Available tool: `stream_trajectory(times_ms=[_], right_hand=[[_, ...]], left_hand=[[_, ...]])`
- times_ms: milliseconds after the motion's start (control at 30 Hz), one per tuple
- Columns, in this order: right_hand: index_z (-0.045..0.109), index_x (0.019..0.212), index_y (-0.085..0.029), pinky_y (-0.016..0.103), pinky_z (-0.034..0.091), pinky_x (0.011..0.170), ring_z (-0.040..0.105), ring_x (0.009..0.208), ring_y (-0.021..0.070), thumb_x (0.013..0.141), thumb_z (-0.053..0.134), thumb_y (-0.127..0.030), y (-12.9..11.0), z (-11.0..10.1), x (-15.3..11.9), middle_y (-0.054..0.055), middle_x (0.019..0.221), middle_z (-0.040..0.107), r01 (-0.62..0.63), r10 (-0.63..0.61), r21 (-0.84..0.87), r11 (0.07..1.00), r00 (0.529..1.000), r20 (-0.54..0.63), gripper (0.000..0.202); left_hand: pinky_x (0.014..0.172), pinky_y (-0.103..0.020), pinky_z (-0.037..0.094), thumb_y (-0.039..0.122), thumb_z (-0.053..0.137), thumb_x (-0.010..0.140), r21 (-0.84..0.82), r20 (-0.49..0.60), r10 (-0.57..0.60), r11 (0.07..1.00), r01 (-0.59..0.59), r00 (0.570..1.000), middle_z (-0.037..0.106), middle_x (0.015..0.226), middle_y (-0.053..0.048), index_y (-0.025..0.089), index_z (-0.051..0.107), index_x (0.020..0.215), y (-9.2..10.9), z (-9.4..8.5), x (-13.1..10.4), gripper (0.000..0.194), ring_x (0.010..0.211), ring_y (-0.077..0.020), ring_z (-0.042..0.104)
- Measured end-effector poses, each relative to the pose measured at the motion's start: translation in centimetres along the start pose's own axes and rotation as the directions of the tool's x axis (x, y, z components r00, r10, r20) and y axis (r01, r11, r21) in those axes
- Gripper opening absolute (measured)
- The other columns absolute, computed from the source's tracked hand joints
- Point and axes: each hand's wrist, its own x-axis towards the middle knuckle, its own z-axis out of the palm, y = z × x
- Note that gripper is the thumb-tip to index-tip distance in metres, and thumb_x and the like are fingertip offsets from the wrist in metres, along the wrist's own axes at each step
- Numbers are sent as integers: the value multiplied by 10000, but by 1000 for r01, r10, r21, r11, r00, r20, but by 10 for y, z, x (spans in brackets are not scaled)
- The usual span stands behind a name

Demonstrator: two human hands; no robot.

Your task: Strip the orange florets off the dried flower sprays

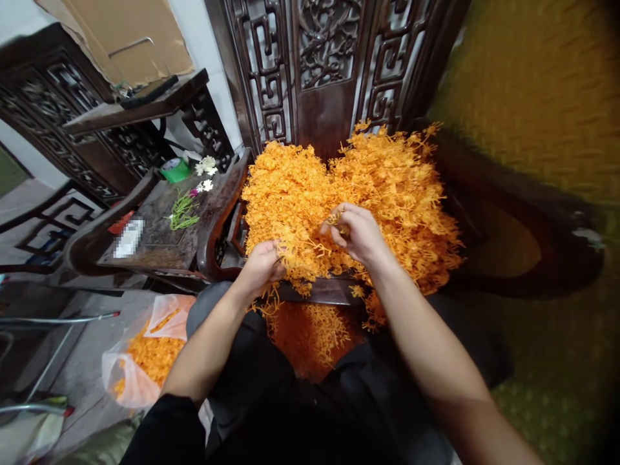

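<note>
A big heap of orange plastic sprigs (349,200) covers the seat of a carved dark wooden chair (324,77) right in front of the person, with more spilling over the front edge onto a pile (310,332) between the knees. The left hand (261,266) is closed on a clump of sprigs at the heap's near edge, while the right hand (356,234) pinches what looks like a single sprig between fingertips above the middle of the heap. On the floor to the left lies a plastic bag (140,361) of the same orange pieces, and a side worktop (159,239) carries green stems (183,212) and white flowers (207,166).
</note>
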Motion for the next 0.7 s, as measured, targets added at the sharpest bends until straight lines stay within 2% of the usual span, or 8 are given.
stream_trajectory(times_ms=[100,200,267,333,433,567,633,700], right_hand=[[506,864,-186,245,91,396,261,379,50,563,542,-192,2,6,1,-14,667,555,-95,82,175,980,993,80,304],[510,861,-181,228,53,410,244,454,53,526,555,-176,2,6,0,-26,660,454,-196,154,248,949,972,176,338],[477,855,-188,223,37,418,262,502,61,578,597,-224,0,7,-2,-2,720,469,-254,191,279,926,953,235,304],[419,856,-202,221,22,426,258,531,63,686,647,-360,0,10,-3,23,812,519,-287,209,308,907,942,262,326],[323,828,-215,227,17,426,214,525,54,767,668,-561,5,16,0,20,837,541,-231,178,312,922,966,187,493],[366,870,-222,222,49,424,170,473,42,746,781,-440,11,16,2,-67,663,418,-142,114,266,954,986,119,485],[483,1065,-243,221,84,432,175,453,62,821,756,-439,7,14,-3,-95,598,348,-89,59,176,980,984,170,416],[528,1309,-255,235,192,445,269,460,90,901,691,-490,0,12,-10,-80,598,409,20,-4,-66,998,972,234,499]], left_hand=[[368,-131,156,489,785,679,40,-13,-35,999,36,999,367,467,68,157,390,709,-1,-1,2,517,366,-3,253],[370,-135,153,464,774,680,50,-34,-63,997,65,997,397,486,63,160,388,719,0,-2,3,493,370,-3,256],[372,-135,152,455,770,690,56,-25,-76,995,77,997,399,494,64,161,392,731,0,-2,4,481,372,-1,255],[374,-136,150,454,768,702,60,-17,-82,995,82,997,392,494,69,160,393,736,0,-2,5,478,371,1,253],[377,-137,149,438,766,710,60,-10,-76,995,76,997,384,497,73,159,394,736,1,-1,5,466,373,3,253],[378,-144,134,461,749,721,76,-23,-89,993,91,996,381,494,69,163,394,725,2,-1,4,464,369,0,242],[379,-144,131,489,732,735,104,-47,-94,990,99,994,389,494,63,161,395,716,1,-1,5,471,365,-1,245],[381,-147,135,516,711,754,146,-78,-81,985,92,994,395,494,56,158,402,711,-2,-2,6,475,363,-6,255]])
